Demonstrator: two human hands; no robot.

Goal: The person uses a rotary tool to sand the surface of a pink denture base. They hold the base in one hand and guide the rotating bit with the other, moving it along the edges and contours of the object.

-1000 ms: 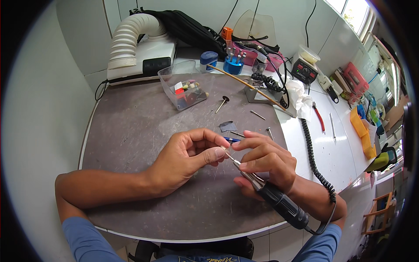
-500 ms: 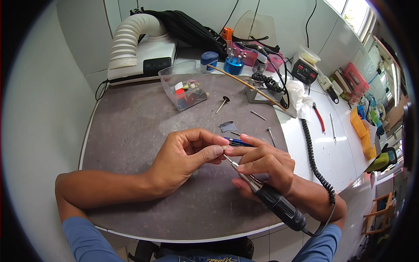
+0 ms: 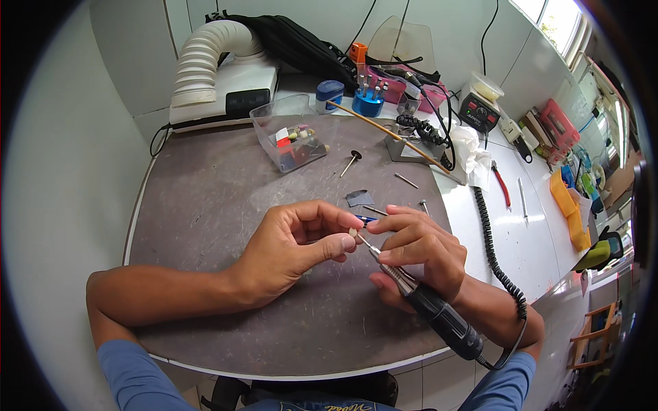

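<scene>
Between the thumb and fingertips of my left hand (image 3: 291, 236) is a small cream-white tooth-shaped piece (image 3: 353, 233), partly covered by the fingers. My right hand (image 3: 430, 255) is wrapped round a black and silver rotary handpiece (image 3: 445, 322), gripped like a pen and slanting up to the left. The handpiece's thin metal bur (image 3: 364, 240) points at the piece, its tip very close to it; whether they touch I cannot tell. Just behind the fingertips lies a blue pen-like tool (image 3: 367, 220), mostly hidden by my right hand.
On the brown mat (image 3: 205, 198) lie a black disc on a shank (image 3: 351, 162), a grey scrap (image 3: 358, 198) and loose metal bits. A clear bin (image 3: 295, 154), a blue bur stand (image 3: 368, 104) and a wooden-handled brush (image 3: 387, 130) are farther back. The coiled cord (image 3: 490, 246) hangs at right.
My right hand and the handpiece have shifted slightly right, drawing the bur back from the piece. The right fingers no longer meet the left fingertips, and more of the piece shows.
</scene>
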